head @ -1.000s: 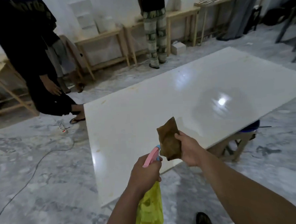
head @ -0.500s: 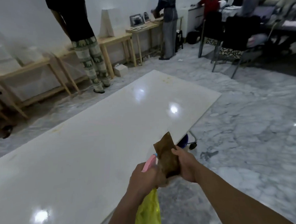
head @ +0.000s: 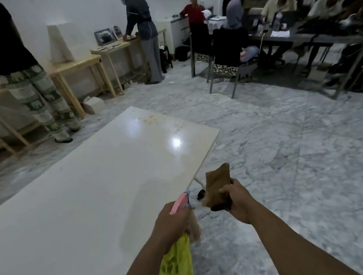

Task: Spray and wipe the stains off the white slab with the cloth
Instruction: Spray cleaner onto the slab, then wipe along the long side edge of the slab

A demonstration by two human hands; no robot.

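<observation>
- The white slab (head: 91, 196) is lying flat and glossy, stretching from the lower left toward the middle of the view, with the marble floor (head: 282, 153) showing all around it.
- Yellowish stains (head: 149, 118) are sitting near the slab's far end, just beyond two bright light reflections.
- The left hand (head: 172, 224) is gripping the neck of a spray bottle (head: 176, 261), its fingers wrapped tightly around it; the yellow body is hanging below the hand and the pink head is pointing forward, just past the slab's right edge.
- The right hand (head: 237, 199) is clutching a brown cloth (head: 217, 183), fingers closed around its lower part while the upper part is sticking up; it is hovering over the floor, just beside the slab's right edge and not touching it.
- A person in patterned trousers (head: 38, 107) is standing at the slab's far left side, near wooden benches (head: 76, 67).
- Other people are sitting at a dark table (head: 286, 37) well apart from the slab.
</observation>
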